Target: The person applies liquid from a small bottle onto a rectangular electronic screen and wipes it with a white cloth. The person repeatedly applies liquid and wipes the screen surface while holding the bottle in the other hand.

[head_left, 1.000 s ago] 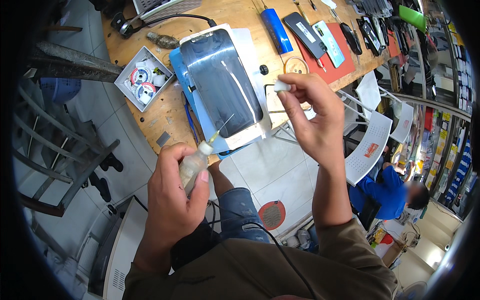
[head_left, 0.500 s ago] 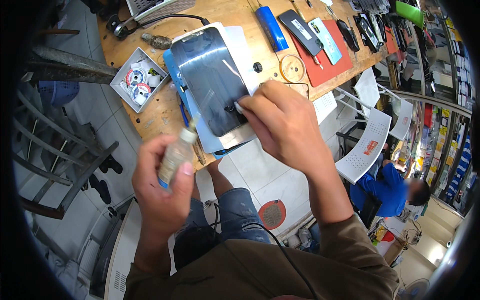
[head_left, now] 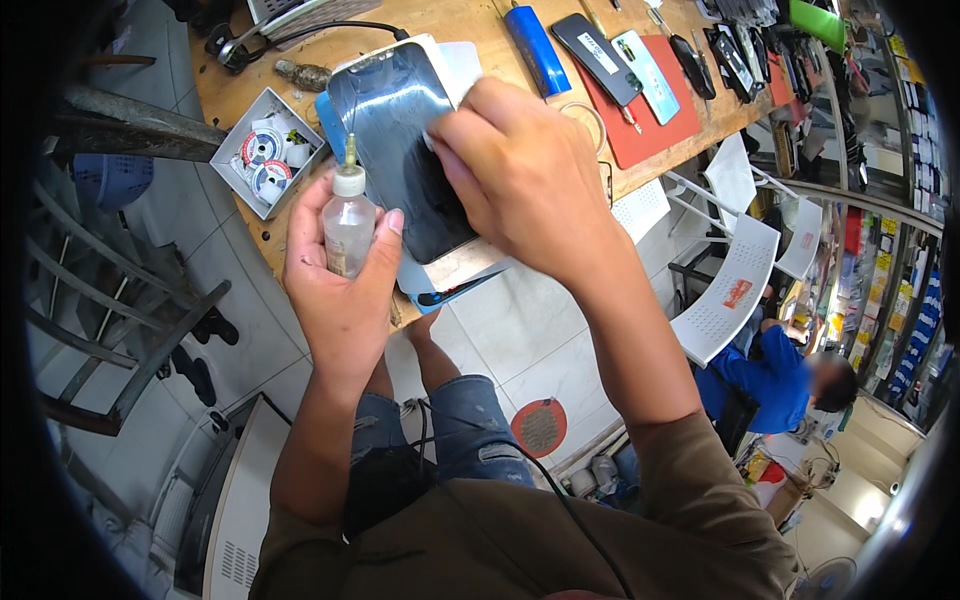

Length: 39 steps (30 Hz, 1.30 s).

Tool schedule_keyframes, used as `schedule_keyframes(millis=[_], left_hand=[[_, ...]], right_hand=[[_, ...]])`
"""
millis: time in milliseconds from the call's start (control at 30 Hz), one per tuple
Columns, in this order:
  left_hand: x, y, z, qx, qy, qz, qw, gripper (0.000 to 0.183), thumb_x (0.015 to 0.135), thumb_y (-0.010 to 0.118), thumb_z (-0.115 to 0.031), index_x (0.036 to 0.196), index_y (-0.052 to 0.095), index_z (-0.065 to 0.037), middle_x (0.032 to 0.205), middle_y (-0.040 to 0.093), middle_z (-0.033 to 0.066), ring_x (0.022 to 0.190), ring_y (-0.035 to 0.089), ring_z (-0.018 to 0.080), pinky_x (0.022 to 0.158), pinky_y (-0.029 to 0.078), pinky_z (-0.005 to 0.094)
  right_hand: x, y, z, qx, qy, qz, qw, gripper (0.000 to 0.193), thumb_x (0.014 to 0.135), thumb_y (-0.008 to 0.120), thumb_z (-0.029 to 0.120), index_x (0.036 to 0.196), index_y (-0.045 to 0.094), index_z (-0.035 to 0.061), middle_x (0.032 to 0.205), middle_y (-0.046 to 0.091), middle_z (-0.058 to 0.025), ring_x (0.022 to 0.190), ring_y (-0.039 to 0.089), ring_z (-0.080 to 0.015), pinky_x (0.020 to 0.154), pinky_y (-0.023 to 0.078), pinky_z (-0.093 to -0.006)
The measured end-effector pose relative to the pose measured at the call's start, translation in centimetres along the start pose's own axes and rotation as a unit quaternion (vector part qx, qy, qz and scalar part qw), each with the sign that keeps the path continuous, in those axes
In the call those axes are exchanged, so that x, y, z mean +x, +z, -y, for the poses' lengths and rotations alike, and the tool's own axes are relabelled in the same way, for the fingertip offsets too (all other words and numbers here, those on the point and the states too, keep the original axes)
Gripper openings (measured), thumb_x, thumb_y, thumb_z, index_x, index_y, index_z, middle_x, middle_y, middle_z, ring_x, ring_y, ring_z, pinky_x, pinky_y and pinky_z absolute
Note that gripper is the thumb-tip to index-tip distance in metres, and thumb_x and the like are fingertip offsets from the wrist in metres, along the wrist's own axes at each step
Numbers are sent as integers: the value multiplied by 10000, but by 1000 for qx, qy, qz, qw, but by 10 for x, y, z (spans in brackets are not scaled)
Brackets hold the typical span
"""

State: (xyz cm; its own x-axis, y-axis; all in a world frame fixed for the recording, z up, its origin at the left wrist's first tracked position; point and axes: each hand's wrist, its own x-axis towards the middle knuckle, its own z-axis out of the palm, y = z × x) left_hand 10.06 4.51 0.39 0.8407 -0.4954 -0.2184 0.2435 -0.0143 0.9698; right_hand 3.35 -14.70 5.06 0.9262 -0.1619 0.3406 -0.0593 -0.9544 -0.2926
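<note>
My left hand (head_left: 335, 305) is wrapped round a small clear bottle (head_left: 348, 232) with a white cap and a thin needle tip. The bottle stands upright in my grip, its needle above the left edge of a dark glass screen panel (head_left: 392, 105). That panel lies on a pale plate (head_left: 468, 248) with a black cable at its far end. Streaks and wet-looking smears show on the glass. With pinched fingers, my right hand (head_left: 535, 190) presses a small white wad (head_left: 430, 142) on the panel's right side. Most of the wad is hidden by my fingers.
A white box (head_left: 232, 165) with solder-type reels stands left of the plate. A blue cylinder (head_left: 537, 52), a round dish (head_left: 584, 124) and phones (head_left: 597, 58) on a red mat (head_left: 640, 145) lie to the right. A person in blue (head_left: 765, 385) sits beyond white chairs (head_left: 735, 290).
My left hand has raised the bottle forward to the panel's left edge and holds it more upright. My right hand has moved the wad up the glass, away from its near right part.
</note>
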Motion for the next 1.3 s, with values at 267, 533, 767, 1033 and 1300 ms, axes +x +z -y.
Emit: schedule_keyframes(millis=[267,533,767,1033,1300], left_hand=[[1,-5,2,26,5,3,1000,591,1036,814,-1,1581,586,22,1220,694,38,1060,659,75,943,580,266],[-2,-6,0,28,-8,-5,1000,587,1034,812,-2,1582,601,12,1139,692,12,1013,646,69,897,569,242],[2,1,-2,22,9,3,1000,581,1022,809,6,1570,613,5,1141,697,21,1009,645,76,905,570,257],[-2,-1,1,18,5,-1,1000,573,1023,801,11,1565,614,1,1146,692,15,1014,641,77,912,562,264],[-1,-1,0,4,-4,-4,1000,556,1018,801,7,1545,626,7,1164,694,17,1028,636,78,921,559,262]], right_hand=[[-28,-20,15,5,13,51,999,184,874,840,72,1042,768,60,920,622,-101,826,699,-336,673,540,-455],[-26,-18,21,-15,5,71,997,101,831,742,125,846,669,57,917,620,-114,906,723,-314,728,580,-433],[6,1,4,-13,-7,23,1000,135,912,785,125,1000,697,74,949,627,-106,854,697,-346,699,551,-461],[-23,-12,18,41,-3,63,997,137,883,810,121,970,724,58,923,626,-98,857,704,-337,707,560,-463],[-25,-9,30,7,-23,67,997,129,835,745,162,870,655,76,921,587,-95,845,699,-294,688,573,-426]])
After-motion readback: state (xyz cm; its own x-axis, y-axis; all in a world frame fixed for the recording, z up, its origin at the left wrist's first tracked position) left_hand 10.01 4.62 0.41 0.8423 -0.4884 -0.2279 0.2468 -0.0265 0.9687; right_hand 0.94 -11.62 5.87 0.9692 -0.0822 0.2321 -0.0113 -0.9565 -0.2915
